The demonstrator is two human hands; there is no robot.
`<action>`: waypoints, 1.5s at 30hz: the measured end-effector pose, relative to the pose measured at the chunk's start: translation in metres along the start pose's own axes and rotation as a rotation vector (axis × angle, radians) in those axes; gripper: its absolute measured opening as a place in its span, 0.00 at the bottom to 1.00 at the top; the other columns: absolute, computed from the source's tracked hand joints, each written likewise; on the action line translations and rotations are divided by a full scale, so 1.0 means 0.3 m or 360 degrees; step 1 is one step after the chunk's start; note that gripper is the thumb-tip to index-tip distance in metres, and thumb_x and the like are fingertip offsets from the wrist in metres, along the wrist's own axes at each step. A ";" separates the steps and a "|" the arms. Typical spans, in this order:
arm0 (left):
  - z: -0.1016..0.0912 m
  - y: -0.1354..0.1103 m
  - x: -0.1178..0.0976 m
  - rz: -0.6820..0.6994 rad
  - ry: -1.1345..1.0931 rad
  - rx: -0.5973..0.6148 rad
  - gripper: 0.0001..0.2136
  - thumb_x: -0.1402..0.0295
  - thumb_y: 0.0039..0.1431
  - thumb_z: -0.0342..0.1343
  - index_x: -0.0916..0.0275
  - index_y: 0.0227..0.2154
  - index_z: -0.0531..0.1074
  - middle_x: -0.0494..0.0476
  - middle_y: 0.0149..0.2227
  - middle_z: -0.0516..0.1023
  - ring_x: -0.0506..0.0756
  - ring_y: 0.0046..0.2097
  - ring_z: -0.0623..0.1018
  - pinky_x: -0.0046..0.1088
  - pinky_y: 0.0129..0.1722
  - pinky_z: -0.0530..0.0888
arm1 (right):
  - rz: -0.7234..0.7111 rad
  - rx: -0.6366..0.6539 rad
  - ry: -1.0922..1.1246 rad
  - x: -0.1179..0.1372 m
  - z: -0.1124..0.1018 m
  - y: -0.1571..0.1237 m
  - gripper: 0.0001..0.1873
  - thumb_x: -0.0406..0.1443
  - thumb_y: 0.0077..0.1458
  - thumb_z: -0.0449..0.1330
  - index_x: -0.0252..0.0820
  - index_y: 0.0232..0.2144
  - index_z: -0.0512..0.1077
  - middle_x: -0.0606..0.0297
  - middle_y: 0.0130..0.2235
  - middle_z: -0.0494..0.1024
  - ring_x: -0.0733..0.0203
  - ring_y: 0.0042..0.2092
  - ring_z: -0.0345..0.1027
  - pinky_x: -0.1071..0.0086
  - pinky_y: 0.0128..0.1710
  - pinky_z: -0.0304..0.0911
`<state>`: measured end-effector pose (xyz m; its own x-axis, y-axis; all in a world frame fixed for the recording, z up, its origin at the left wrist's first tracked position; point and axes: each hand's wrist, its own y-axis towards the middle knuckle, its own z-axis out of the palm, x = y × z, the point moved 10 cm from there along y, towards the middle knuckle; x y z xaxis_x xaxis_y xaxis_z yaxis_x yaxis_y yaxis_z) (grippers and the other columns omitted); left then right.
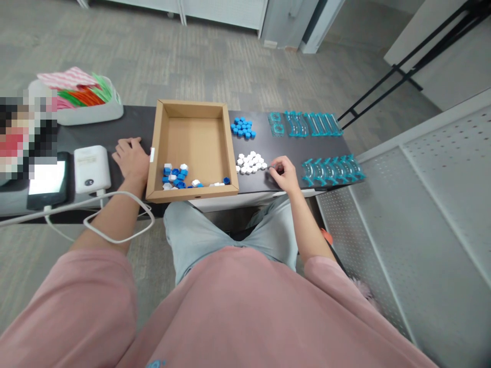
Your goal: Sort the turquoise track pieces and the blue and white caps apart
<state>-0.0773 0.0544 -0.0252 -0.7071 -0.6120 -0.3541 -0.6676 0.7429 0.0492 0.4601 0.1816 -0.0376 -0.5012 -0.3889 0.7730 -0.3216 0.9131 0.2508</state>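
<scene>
My left hand [132, 159] lies on the dark table just left of a cardboard box [230, 148], its fingers apart and holding nothing. Beside the right end of a cluster of white hexagonal pieces [251, 163], my right hand [284, 174] has thumb and fingers pinched together. A small dark bit shows at its fingertips, too small to name. Blue hexagonal pieces [243, 128] form another cluster farther back. Inside the box, mixed blue and white pieces [175, 176] gather along the near side, mostly toward the left corner.
Clear teal-edged plastic parts [314, 124] stand in rows at the back right, with more teal parts [333, 169] nearer. At left are a white power bank [92, 168], a lit phone [47, 179], a looped white cable [118, 240] and a white bin [90, 115] of colourful strips.
</scene>
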 end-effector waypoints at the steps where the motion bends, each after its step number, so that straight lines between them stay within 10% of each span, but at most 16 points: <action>1: 0.000 0.000 -0.001 0.0008 0.0001 0.0002 0.31 0.59 0.82 0.42 0.71 0.77 0.70 0.89 0.75 0.64 0.81 0.77 0.65 0.64 0.75 0.61 | 0.0013 -0.0034 0.0003 0.005 -0.007 -0.001 0.06 0.43 0.64 0.69 0.54 0.39 0.76 0.58 0.45 0.82 0.48 0.41 0.73 0.49 0.50 0.75; 6: 0.004 0.004 0.002 0.0022 -0.0026 0.0022 0.30 0.61 0.82 0.44 0.71 0.78 0.70 0.87 0.77 0.65 0.79 0.77 0.65 0.61 0.75 0.59 | -0.0137 -0.0036 0.0029 0.172 0.047 0.025 0.05 0.43 0.70 0.66 0.53 0.39 0.77 0.59 0.42 0.82 0.46 0.42 0.74 0.50 0.51 0.74; 13: 0.008 0.002 0.002 0.0035 -0.0030 0.0026 0.30 0.60 0.82 0.47 0.72 0.78 0.69 0.86 0.78 0.65 0.77 0.76 0.66 0.59 0.74 0.60 | -0.0717 0.0964 -0.0068 0.651 0.526 0.064 0.05 0.37 0.76 0.67 0.48 0.49 0.84 0.62 0.46 0.88 0.53 0.46 0.80 0.60 0.54 0.66; 17: 0.006 -0.005 0.002 0.0027 -0.0011 0.0012 0.30 0.59 0.82 0.48 0.71 0.77 0.70 0.84 0.78 0.66 0.77 0.76 0.67 0.56 0.74 0.60 | -0.0682 0.1370 -0.0362 0.707 0.749 0.064 0.04 0.36 0.73 0.73 0.47 0.41 0.85 0.64 0.42 0.89 0.54 0.45 0.79 0.64 0.45 0.60; 22: 0.003 -0.004 -0.002 0.0047 -0.0042 -0.0019 0.27 0.60 0.81 0.49 0.68 0.75 0.71 0.84 0.77 0.68 0.76 0.76 0.67 0.58 0.74 0.61 | -0.0625 0.1540 -0.0399 0.693 0.815 0.056 0.04 0.31 0.68 0.72 0.47 0.40 0.85 0.65 0.42 0.90 0.56 0.42 0.78 0.65 0.42 0.59; 27: 0.009 0.004 0.002 0.0021 -0.0032 0.0008 0.30 0.59 0.78 0.53 0.70 0.75 0.70 0.84 0.77 0.67 0.77 0.75 0.66 0.58 0.75 0.60 | -0.0588 0.1359 -0.0079 0.680 0.718 0.078 0.11 0.31 0.68 0.67 0.44 0.51 0.83 0.65 0.42 0.88 0.56 0.41 0.78 0.65 0.45 0.66; 32: -0.001 -0.003 -0.008 0.0016 -0.0039 0.0010 0.31 0.59 0.77 0.55 0.70 0.76 0.69 0.82 0.77 0.67 0.78 0.76 0.65 0.60 0.76 0.60 | -0.0623 0.0935 0.0108 0.602 0.442 0.139 0.10 0.40 0.70 0.66 0.46 0.50 0.83 0.62 0.45 0.86 0.54 0.42 0.77 0.60 0.49 0.72; 39: -0.007 -0.010 -0.017 0.0004 0.0030 0.0033 0.32 0.59 0.76 0.52 0.73 0.76 0.68 0.86 0.77 0.66 0.81 0.77 0.65 0.64 0.77 0.61 | -0.0083 0.0097 0.0025 0.132 0.000 0.207 0.17 0.50 0.64 0.72 0.50 0.47 0.78 0.62 0.45 0.87 0.54 0.39 0.75 0.57 0.47 0.76; 45: -0.012 -0.012 -0.016 -0.0027 0.0082 0.0020 0.33 0.58 0.75 0.50 0.71 0.77 0.69 0.85 0.78 0.67 0.81 0.77 0.66 0.63 0.77 0.62 | 0.0138 -0.0117 -0.0267 -0.096 -0.047 0.117 0.10 0.46 0.61 0.72 0.50 0.40 0.78 0.60 0.44 0.84 0.52 0.39 0.74 0.55 0.49 0.75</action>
<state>-0.0724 0.0538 -0.0203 -0.7068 -0.6377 -0.3062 -0.6771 0.7352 0.0318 0.4746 0.2265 -0.0428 -0.6532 -0.3179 0.6872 -0.2151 0.9481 0.2341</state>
